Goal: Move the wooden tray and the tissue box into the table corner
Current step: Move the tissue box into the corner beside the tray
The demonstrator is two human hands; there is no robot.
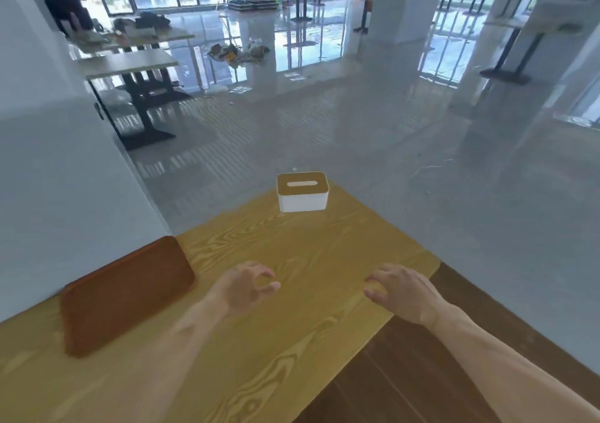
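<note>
A white tissue box (pixel 302 192) with a wooden lid and a slot stands at the far corner of the yellow wooden table (pixel 292 341). A dark brown wooden tray (pixel 126 296) lies flat at the table's left edge, against the white wall. My left hand (pixel 248 286) hovers over the table's middle, fingers curled loosely and apart, holding nothing. My right hand (pixel 401 289) hovers near the table's right edge, fingers spread, also holding nothing. Both hands are well short of the box and to the right of the tray.
A white wall (pixel 65 195) borders the table on the left. Dark wooden flooring (pixel 422 374) lies beyond the right edge, and grey glossy floor (pixel 357 130) beyond the far corner. Other tables (pixel 130 65) and clutter stand far back by the windows.
</note>
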